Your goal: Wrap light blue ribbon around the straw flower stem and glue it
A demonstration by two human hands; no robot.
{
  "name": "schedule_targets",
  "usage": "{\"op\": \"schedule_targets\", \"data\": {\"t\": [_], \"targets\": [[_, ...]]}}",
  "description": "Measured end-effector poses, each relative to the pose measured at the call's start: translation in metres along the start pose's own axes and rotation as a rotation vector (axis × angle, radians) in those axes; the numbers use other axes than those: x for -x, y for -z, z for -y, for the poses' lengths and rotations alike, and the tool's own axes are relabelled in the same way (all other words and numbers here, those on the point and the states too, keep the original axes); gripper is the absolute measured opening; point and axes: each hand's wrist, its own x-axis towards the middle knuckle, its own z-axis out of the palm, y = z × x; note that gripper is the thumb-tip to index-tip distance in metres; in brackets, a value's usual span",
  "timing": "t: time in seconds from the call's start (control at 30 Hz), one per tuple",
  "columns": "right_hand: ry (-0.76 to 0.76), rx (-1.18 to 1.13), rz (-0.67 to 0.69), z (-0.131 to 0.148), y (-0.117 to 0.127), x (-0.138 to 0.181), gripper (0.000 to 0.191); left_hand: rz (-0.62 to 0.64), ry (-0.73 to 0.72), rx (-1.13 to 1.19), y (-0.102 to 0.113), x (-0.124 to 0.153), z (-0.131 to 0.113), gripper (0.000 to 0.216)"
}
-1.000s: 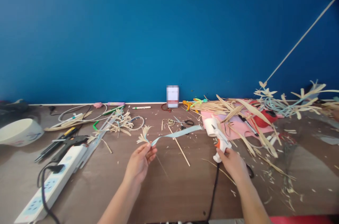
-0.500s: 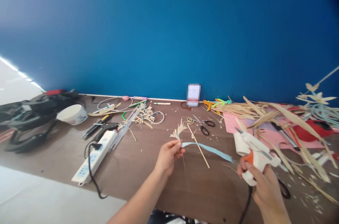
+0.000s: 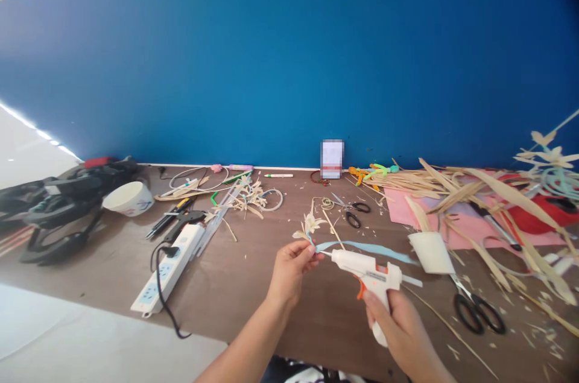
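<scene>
My left hand pinches the base of a small pale flower made of dried husk-like petals. From that pinch a light-blue strip trails off to the right above the table. My right hand is wrapped round the grip of a white hot glue gun with an orange trigger. Its nozzle points left, its tip at or very close to my left fingertips; whether it touches the strip I cannot tell. A glue stick pokes out of the gun's back end.
Right of the gun are a white paper cup and black-handled scissors. Smaller scissors lie behind. Dried strips cover pink paper. At left stand a power strip, a white bowl and a black bag.
My right hand has brought the glue gun leftward and turned it so the nozzle meets my left fingertips. The cup and larger scissors are now uncovered. My left hand keeps its pinch.
</scene>
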Motion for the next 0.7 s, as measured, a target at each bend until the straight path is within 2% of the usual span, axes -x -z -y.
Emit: {"op": "schedule_targets", "data": {"t": [0.13, 0.23, 0.47, 0.7], "targets": [[0.031, 0.087, 0.053, -0.008, 0.0002, -0.002, 0.029, -0.003, -0.002, -0.003, -0.001, 0.0026, -0.0008, 0.023], [0.07, 0.118, 0.045, -0.0114, 0.0005, -0.0038, 0.029, -0.003, 0.0, -0.002, -0.0019, 0.0043, -0.0016, 0.023], [0.185, 0.265, 0.046, -0.0063, 0.0023, -0.0048, 0.035, 0.019, -0.01, -0.033, -0.0027, 0.0065, -0.0027, 0.021], [0.225, 0.328, 0.083, -0.0041, 0.0066, -0.0021, 0.037, 0.005, -0.053, -0.093, 0.0004, 0.0041, -0.0028, 0.019]]}}
